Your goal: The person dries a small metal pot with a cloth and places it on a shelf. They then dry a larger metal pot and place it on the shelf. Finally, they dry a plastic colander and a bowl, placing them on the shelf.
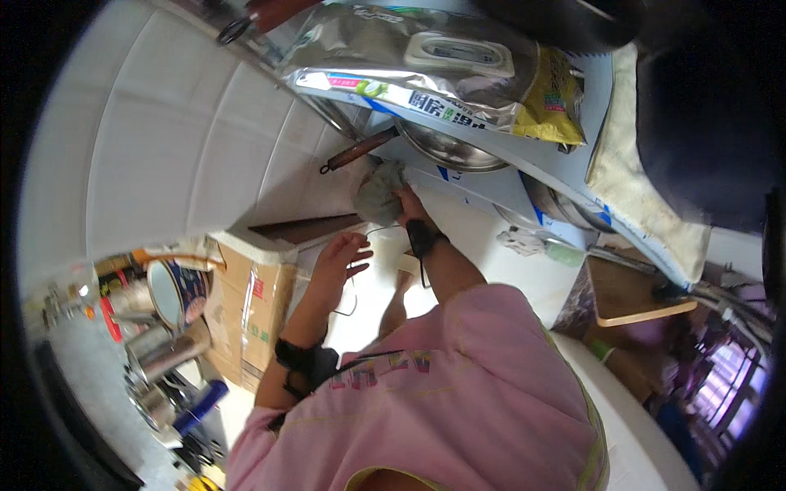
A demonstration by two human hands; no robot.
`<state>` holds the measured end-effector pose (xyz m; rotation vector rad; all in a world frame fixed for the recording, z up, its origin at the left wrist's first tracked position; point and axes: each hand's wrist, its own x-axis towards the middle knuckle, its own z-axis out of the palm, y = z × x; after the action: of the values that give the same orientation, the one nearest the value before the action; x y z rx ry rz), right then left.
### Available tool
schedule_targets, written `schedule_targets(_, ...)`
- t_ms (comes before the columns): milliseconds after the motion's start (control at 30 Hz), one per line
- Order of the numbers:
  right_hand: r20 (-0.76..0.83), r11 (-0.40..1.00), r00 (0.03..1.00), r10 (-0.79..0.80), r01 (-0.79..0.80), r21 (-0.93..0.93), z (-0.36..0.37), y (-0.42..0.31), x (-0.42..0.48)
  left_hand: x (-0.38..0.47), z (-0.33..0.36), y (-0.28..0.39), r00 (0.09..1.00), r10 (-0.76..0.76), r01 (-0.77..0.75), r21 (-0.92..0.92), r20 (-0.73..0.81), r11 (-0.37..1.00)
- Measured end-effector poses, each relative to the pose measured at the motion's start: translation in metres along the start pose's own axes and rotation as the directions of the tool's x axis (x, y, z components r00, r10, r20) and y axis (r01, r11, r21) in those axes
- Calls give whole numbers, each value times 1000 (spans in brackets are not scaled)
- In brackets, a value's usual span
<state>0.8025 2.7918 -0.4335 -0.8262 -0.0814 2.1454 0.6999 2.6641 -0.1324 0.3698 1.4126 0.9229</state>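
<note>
My right hand (410, 205) grips a bunched grey-green cloth (382, 193) beside the lower part of a metal shelf (491, 193). Close by, a wooden pan handle (362, 149) sticks out from a steel pan (454, 147) on that shelf. My left hand (345, 255) is raised to the left of the cloth, its fingers apart and nothing held in it. A thin dark cord (354, 294) hangs near it. Both wrists wear black bands.
A large pack of wipes (442, 67) lies on the upper shelf. White wall tiles (233, 123) are at the left, above a cardboard box (245, 307). Pots and an enamel mug (167, 294) stand lower left. A wooden board (632, 291) is at the right.
</note>
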Motion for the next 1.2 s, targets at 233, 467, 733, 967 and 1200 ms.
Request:
schedule_targets(233,-65,947,989,134,-147,-287,27,-51,-216,11,11,-48,968,-121,84,171,220,982)
schedule_targets(467,127,840,983,133,-43,-541,64,-133,-345,-15,117,-75,918,-62,166,-238,391,957)
schedule_targets(733,563,-288,826,-1,539,-792,106,-184,-427,-92,173,-86,980,162,-88,-471,119,877)
schedule_targets(967,949,-130,303,-88,941,-312,294,-272,-647,-109,147,-96,922,355,-281,-364,152,888)
schedule_targets(1200,862,-276,-469,-191,869,411,377,-256,-786,-131,158,-70,920,318,-288,-154,230,945)
